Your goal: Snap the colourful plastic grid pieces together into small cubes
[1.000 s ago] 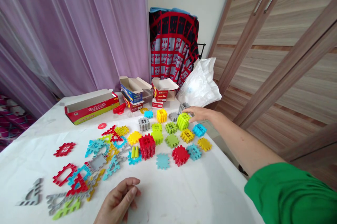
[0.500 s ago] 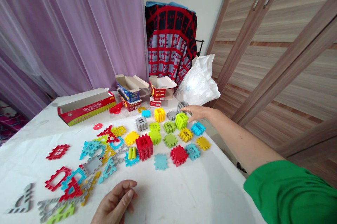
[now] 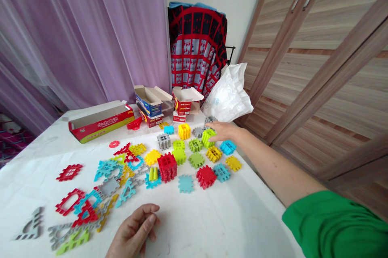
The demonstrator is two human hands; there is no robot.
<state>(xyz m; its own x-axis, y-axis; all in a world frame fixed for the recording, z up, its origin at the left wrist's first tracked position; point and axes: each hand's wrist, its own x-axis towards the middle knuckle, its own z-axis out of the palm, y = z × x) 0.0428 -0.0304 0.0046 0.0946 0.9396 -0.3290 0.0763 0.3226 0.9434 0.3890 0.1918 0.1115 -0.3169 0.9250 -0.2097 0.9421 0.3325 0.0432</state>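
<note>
My right hand (image 3: 223,130) stretches to the far right of the table, its fingers and thumb apart at a stack of lime-green square building tiles (image 3: 208,138). Behind those fingers a grey tile stack (image 3: 210,119) is partly hidden. A blue tile stack (image 3: 228,147) and a yellow one (image 3: 214,154) lie just in front. Loosely curled and holding nothing visible, my left hand (image 3: 136,227) rests at the near edge. Beyond it stand a tall red tile stack (image 3: 167,167) and a pale blue tile (image 3: 185,184).
Loose interlocking pieces spread over the left side, among them a red window tile (image 3: 69,172) and a grey triangular piece (image 3: 32,225). Along the back are a long red box (image 3: 103,125), a blue box (image 3: 149,102), a red box (image 3: 182,106) and a white plastic bag (image 3: 227,96).
My right hand has moved slightly left, closer over the lime-green stack. My left hand looks much the same, and the view has shifted a little.
</note>
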